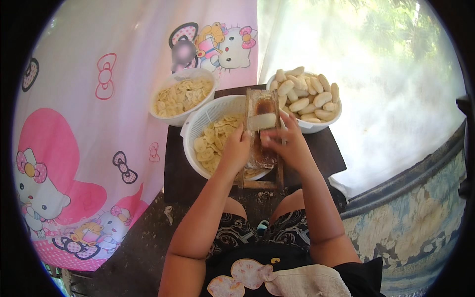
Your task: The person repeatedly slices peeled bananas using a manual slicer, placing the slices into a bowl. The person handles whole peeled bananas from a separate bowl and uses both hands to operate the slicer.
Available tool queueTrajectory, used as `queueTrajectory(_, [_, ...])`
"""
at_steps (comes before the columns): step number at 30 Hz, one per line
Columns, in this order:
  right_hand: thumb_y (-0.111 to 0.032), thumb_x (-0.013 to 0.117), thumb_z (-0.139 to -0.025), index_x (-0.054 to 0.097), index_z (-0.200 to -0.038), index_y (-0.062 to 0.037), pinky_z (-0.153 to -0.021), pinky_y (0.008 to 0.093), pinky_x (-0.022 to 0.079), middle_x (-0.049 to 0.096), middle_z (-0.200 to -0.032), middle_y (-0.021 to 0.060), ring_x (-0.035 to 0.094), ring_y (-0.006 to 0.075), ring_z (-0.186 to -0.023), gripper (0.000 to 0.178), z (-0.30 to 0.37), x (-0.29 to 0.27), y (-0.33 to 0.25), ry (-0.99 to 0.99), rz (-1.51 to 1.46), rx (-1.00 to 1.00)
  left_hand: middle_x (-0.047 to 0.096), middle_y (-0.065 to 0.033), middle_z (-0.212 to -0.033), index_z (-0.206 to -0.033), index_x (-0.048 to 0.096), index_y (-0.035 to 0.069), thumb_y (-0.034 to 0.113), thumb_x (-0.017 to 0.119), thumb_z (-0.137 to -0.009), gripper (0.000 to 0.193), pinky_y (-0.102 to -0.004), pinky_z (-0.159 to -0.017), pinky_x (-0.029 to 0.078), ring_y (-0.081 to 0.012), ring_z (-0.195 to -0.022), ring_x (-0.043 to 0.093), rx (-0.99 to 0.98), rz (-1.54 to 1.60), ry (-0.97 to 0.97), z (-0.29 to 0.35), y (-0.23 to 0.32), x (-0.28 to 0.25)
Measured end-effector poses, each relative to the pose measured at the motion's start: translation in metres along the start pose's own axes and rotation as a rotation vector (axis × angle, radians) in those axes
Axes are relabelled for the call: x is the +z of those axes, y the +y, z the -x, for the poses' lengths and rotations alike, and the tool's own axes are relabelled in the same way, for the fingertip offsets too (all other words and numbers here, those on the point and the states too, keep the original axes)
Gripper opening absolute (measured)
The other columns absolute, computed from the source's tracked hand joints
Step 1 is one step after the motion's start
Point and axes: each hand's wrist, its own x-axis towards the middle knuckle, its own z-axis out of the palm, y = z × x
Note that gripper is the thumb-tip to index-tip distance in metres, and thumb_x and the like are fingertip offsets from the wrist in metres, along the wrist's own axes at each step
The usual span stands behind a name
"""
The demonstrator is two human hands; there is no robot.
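A wooden mandoline slicer (263, 184) lies lengthwise over a large white colander (188, 150) in front of me. Pale round banana slices (213, 140) fill the colander's left part; the slicer covers much of the rest. My left hand (238, 147) is closed around the slicer's left rail. On the right, my right hand (288, 137) is over the slicer's bed, just below its pale blade plate (262, 122). Its fingertips are drawn together against the brown-stained bed, and whatever they hold is hidden.
A smaller white basket of slices (183, 97) stands at the back left. At the back right, a white bowl (316, 126) is heaped with whole peeled bananas (303, 97). All stand on a dark table (174, 171). A pink printed curtain (99, 128) hangs on the left.
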Motion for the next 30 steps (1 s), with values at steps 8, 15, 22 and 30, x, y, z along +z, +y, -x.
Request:
queueTrajectory(8, [-0.035, 0.080, -0.077, 0.079, -0.102, -0.0188, -0.114, 0.0496, 0.029, 0.045, -0.145, 0.0277, 0.037, 0.0419, -0.138, 0.030, -0.052, 0.007, 0.014, 0.048, -0.029, 0.184, 0.064, -0.0278, -0.118, -0.138, 0.049, -0.003, 0.023, 0.047, -0.100, 0.046, -0.0390, -0.096, 0.046, -0.0360, -0.111, 0.063, -0.056, -0.072, -0.009, -0.005, 0.000, -0.002])
queueTrajectory(15, [-0.039, 0.080, -0.076, 0.079, -0.102, -0.0207, -0.114, 0.0500, 0.027, 0.046, -0.144, 0.0273, 0.035, 0.0457, -0.138, 0.031, -0.004, 0.006, 0.001, -0.011, -0.024, 0.090, 0.063, -0.0288, -0.121, -0.138, 0.050, -0.003, 0.024, 0.048, -0.100, 0.046, -0.0392, -0.097, 0.045, -0.0376, -0.115, 0.061, -0.012, -0.048, 0.037, -0.003, -0.005, 0.001])
queueTrajectory(22, [-0.038, 0.080, -0.076, 0.078, -0.103, -0.0218, -0.112, 0.0506, 0.031, 0.049, -0.140, 0.0305, 0.039, 0.0457, -0.136, 0.031, -0.052, 0.009, 0.016, 0.051, -0.016, 0.260, 0.065, -0.0268, -0.116, -0.139, 0.050, 0.000, 0.023, 0.047, -0.100, 0.045, -0.0391, -0.094, 0.046, -0.0354, -0.108, 0.064, -0.050, -0.025, -0.044, -0.004, 0.003, -0.005])
queueTrajectory(30, [-0.028, 0.080, -0.078, 0.078, -0.102, -0.0160, -0.109, 0.0473, 0.037, 0.051, -0.136, 0.0282, 0.042, 0.0436, -0.134, 0.027, -0.047, -0.003, 0.010, 0.026, -0.122, 0.176, 0.064, -0.0261, -0.119, -0.139, 0.051, 0.001, 0.024, 0.047, -0.100, 0.045, -0.0393, -0.096, 0.045, -0.0352, -0.112, 0.062, -0.080, -0.046, -0.052, -0.006, -0.002, -0.004])
